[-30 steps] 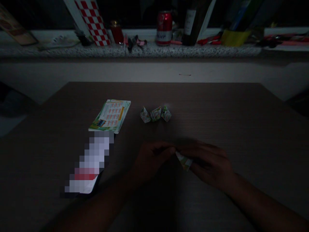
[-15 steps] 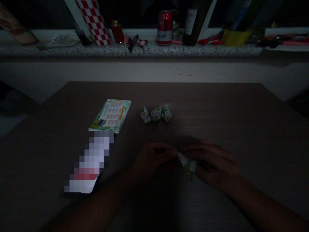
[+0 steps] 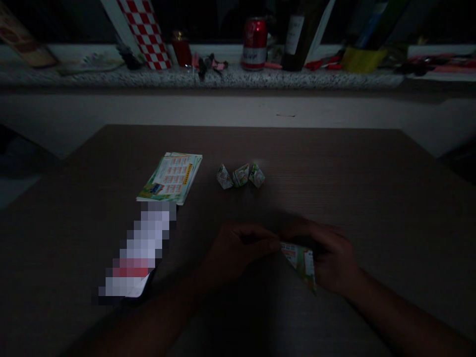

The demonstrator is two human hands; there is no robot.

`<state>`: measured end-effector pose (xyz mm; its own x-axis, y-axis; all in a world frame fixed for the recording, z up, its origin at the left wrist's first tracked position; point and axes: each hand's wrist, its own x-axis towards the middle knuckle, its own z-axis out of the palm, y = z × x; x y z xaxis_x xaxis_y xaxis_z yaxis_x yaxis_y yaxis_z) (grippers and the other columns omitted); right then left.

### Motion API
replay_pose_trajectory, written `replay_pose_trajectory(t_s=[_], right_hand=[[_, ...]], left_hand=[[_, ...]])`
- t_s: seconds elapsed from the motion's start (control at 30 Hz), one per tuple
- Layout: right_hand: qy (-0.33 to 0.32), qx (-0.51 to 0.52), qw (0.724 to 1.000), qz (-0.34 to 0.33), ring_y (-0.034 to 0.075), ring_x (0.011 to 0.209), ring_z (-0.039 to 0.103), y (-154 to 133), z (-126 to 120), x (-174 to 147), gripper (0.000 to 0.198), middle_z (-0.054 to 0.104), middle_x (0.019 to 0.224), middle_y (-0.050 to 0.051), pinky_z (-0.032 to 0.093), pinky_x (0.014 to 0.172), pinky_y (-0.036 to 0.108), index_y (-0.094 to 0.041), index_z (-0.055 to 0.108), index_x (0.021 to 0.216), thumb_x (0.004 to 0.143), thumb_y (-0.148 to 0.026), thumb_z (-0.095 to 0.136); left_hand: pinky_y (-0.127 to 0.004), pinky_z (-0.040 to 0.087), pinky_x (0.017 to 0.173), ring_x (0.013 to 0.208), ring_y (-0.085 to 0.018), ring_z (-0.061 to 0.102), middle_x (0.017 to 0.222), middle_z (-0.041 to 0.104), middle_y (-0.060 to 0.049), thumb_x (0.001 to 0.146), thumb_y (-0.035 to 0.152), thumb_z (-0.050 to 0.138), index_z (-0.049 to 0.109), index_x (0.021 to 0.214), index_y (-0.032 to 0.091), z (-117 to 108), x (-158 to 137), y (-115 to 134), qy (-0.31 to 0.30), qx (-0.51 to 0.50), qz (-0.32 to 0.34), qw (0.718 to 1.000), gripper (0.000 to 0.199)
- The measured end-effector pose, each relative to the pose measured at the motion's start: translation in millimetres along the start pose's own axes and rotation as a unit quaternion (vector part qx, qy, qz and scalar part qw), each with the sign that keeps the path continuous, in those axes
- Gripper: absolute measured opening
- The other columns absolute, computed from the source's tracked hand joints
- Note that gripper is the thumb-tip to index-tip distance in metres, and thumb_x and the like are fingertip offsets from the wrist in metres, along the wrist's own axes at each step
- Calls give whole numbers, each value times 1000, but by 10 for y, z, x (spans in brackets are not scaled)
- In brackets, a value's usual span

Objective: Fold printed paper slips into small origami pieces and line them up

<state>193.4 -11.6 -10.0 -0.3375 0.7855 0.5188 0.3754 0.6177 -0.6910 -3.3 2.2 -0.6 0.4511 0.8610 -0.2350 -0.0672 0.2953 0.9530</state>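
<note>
Between my two hands is a printed paper (image 3: 300, 260) folded into a triangle, green, white and red, its point turned down toward me. My left hand (image 3: 241, 248) pinches its left corner between thumb and fingers. Curled around its right side is my right hand (image 3: 327, 248); its fingers pass behind the paper and are partly hidden in the dark. Farther back on the table stand three small folded paper pieces in a row: the left piece (image 3: 224, 177), the middle piece (image 3: 241, 175) and the right piece (image 3: 257, 176).
To the left lies a stack of printed calendar sheets (image 3: 173, 173). A lit phone (image 3: 139, 253), its screen blurred, touches the stack's near edge. Behind the wooden table (image 3: 334, 163), a stone windowsill (image 3: 223, 79) carries a red can (image 3: 255, 42), a dark bottle (image 3: 295, 39) and a checkered box (image 3: 145, 34).
The folded paper has moved slightly right and toward me, and more of its face shows. My right hand's fingers have curled in, and my left hand has shifted a little right.
</note>
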Motion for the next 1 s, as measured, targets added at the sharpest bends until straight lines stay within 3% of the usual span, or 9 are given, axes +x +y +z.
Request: replay_pose_trajectory(t_s=[0.2, 0.4, 0.67, 0.83, 1.0], right_hand=[[2, 47, 998, 43, 15, 57, 64, -8, 3, -14, 11, 67, 67, 1, 50, 50, 23, -20, 60, 79, 73, -18, 69], [10, 110, 985, 134, 12, 53, 57, -23, 31, -11, 17, 60, 61, -3, 45, 48, 21, -20, 56, 71, 67, -17, 72], [7, 145, 976, 165, 11, 52, 53, -18, 46, -10, 18, 57, 61, -4, 43, 48, 21, -20, 53, 69, 68, -13, 70], [61, 184, 964, 179, 14, 59, 58, 14, 70, -24, 24, 61, 70, -2, 47, 52, 24, -22, 55, 78, 66, -14, 74], [165, 113, 968, 152, 15, 73, 64, 36, 27, -31, 30, 68, 86, 2, 54, 66, 28, -24, 62, 98, 72, -16, 74]], left_hand=[[-20, 43, 59, 63, -11, 58, 69, 68, 0, 73, 25, 74, 75, 75, 17, -5, -5, -21, -13, 37, 14, 999, 8], [-21, 43, 58, 62, -12, 58, 68, 68, -1, 74, 28, 72, 75, 76, 16, -8, -4, -14, -24, 84, 10, 996, 13], [-20, 44, 62, 67, -12, 61, 73, 71, -1, 77, 28, 71, 76, 80, 16, -10, -15, -9, -41, 107, -3, 993, 13], [-21, 43, 59, 63, -12, 59, 70, 71, -1, 75, 27, 72, 76, 78, 16, -10, -14, 1, -26, 87, 3, 996, 12], [-22, 45, 61, 60, -13, 60, 61, 68, 0, 76, 32, 71, 75, 76, 16, -55, 17, 4, 53, 44, 6, 998, 16]])
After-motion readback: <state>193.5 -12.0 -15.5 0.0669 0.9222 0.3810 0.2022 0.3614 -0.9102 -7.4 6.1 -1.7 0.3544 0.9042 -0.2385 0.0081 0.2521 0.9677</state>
